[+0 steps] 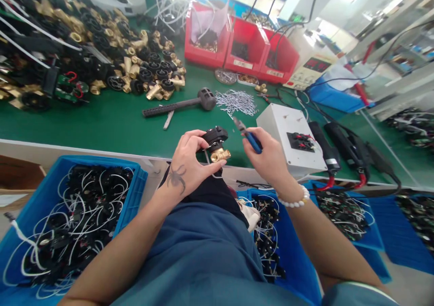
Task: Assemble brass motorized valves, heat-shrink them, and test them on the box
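Observation:
My left hand [191, 159] grips a brass valve body with a black round cap, the valve assembly [219, 148], at the front edge of the green bench. A white wire trails below it. In my right hand [267, 154] are pliers [252, 139] with blue handles, their grey jaws pointing up and left, apart from the valve. Just beyond the plier tips lies a pile of small silvery metal pins [237, 101]. A dark mallet [183, 105] rests on the bench to the left of the pins, over a short flat metal strip [168, 120].
Brass fittings with black caps [149, 68] heap at the back left. Red bins [246, 48] stand at the back, beside a power supply [310, 64]. At right sit a white box [288, 136] and black power tools [342, 143]. Blue crates [140, 179] of wired parts flank my legs.

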Demonstrator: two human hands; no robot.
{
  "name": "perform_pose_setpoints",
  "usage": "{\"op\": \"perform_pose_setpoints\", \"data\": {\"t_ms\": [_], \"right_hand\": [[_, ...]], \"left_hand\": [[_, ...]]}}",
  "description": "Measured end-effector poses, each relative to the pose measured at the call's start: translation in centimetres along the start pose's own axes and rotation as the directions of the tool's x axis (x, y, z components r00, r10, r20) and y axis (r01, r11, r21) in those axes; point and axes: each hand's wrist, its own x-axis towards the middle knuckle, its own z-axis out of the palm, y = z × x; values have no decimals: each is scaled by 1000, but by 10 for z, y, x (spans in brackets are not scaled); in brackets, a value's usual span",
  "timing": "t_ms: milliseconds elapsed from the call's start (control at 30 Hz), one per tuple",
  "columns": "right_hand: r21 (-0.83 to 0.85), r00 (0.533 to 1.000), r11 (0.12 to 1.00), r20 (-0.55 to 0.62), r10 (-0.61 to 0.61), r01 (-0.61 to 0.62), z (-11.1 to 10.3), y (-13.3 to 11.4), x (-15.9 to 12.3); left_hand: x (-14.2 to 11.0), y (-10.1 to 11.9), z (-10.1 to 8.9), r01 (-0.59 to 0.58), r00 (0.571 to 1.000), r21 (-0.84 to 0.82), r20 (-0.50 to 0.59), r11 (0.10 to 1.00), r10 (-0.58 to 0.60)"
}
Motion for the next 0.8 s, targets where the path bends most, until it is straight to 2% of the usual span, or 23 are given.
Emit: {"op": "perform_pose_setpoints", "data": {"t_ms": [67,133,167,233,267,300,367,433,500,633,800], "right_hand": [[-48,995,994,-13,101,-102,9,5,0],[-117,992,985,7,127,-125,16,6,0],[-100,993,988,-14,120,-121,17,4,-1],[121,991,985,-48,128,-122,14,-3,-5],[311,989,941,-3,145,-137,10,-9,-8],[505,985,846,88,146,-171,5,-17,-11],[758,953,586,287,96,-287,-6,-32,-18],[839,933,414,350,85,-353,-14,-44,-26],[877,940,339,314,131,-340,-17,-52,-31],[925,962,274,226,152,-261,-14,-55,-37],[913,975,365,116,191,-180,-10,-58,-40]], "left_hand": [[-2,3,1,-15,999,13,-33,1000,16],[-3,8,0,-48,998,32,-39,998,49],[-4,12,-1,-79,996,44,-30,996,80],[-5,19,-4,-161,987,83,-6,983,162],[-5,24,-7,-204,979,112,6,973,204],[-5,28,-9,-241,970,141,19,960,241],[-4,36,-14,-300,954,178,57,937,295],[-3,42,-20,-345,938,168,106,923,331],[-1,48,-24,-382,920,141,151,914,361],[1,54,-26,-406,911,163,141,899,386],[0,62,-21,-399,917,164,77,902,392]]}}
